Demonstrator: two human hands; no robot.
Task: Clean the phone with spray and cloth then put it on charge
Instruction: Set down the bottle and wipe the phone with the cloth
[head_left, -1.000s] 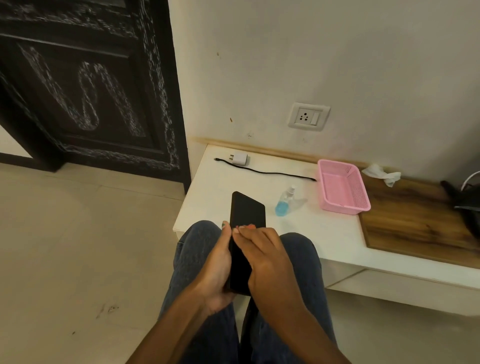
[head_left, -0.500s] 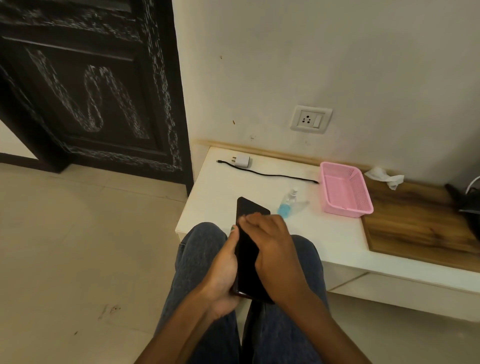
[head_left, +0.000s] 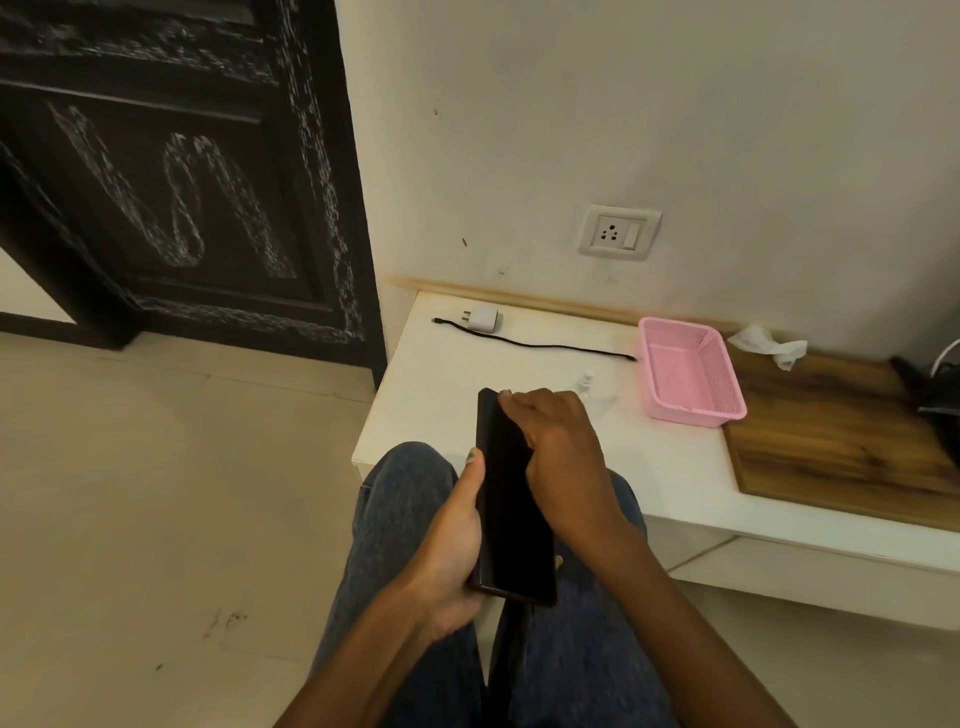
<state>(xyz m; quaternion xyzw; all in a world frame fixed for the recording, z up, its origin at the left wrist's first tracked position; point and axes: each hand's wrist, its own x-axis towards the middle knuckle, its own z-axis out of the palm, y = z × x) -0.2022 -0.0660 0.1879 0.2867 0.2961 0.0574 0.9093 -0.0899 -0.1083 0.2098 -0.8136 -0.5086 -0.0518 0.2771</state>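
Note:
A black phone (head_left: 511, 519) stands almost upright over my lap, dark screen toward me. My left hand (head_left: 452, 545) grips its lower left edge, thumb along the side. My right hand (head_left: 561, 447) covers the phone's upper right part, fingers curled over the top edge; no cloth shows under it. Behind my right hand only the top of the clear spray bottle (head_left: 588, 380) is visible. A crumpled white cloth (head_left: 769, 345) lies by the wall. The white charger plug (head_left: 485, 318) and its black cable (head_left: 545, 345) lie on the white table (head_left: 431, 415), below the wall socket (head_left: 618, 232).
A pink plastic basket (head_left: 691, 374) sits on the table right of the spray bottle. A wooden board (head_left: 831, 447) covers the table's right part, with dark objects (head_left: 935, 400) at the frame edge. A dark carved door (head_left: 156, 182) stands at the left. My knees are against the table's front.
My right hand has slid up the phone from its lower middle to its top end. The phone has tilted slightly, and my left hand keeps its grip.

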